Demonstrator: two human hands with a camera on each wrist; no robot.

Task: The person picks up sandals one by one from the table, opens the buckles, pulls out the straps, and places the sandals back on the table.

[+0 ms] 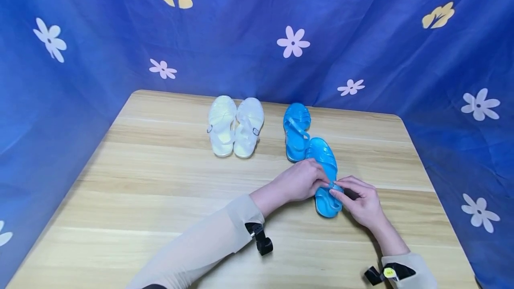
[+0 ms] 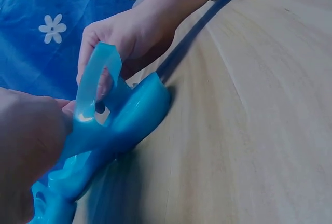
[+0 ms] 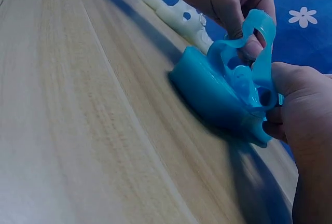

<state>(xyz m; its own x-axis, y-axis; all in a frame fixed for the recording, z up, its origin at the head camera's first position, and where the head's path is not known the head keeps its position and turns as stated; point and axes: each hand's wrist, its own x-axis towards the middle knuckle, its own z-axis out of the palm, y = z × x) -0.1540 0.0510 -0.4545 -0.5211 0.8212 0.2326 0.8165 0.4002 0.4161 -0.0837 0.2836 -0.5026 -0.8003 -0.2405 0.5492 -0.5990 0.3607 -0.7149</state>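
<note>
Both hands meet over the strap of the nearer blue jelly sandal [image 1: 322, 150], which lies sole down on the table. From the left, my left hand [image 1: 299, 181] pinches the strap near the buckle with curled fingers. Opposite it, my right hand [image 1: 363, 200] pinches the strap [image 3: 265, 68] between thumb and fingers. The heel strap [image 2: 89, 86] stands up in a loop behind the fingers in the left wrist view. The buckle itself is mostly hidden by the fingertips. Just beyond, touching the nearer sandal's toe, lies the other blue sandal [image 1: 296, 115].
A pair of white jelly sandals [image 1: 222, 109] with small buckles stands side by side at the back, left of the blue ones. The wooden table [image 1: 160, 177] has rounded far corners. Blue flowered cloth [image 1: 241, 35] hangs around its back and sides.
</note>
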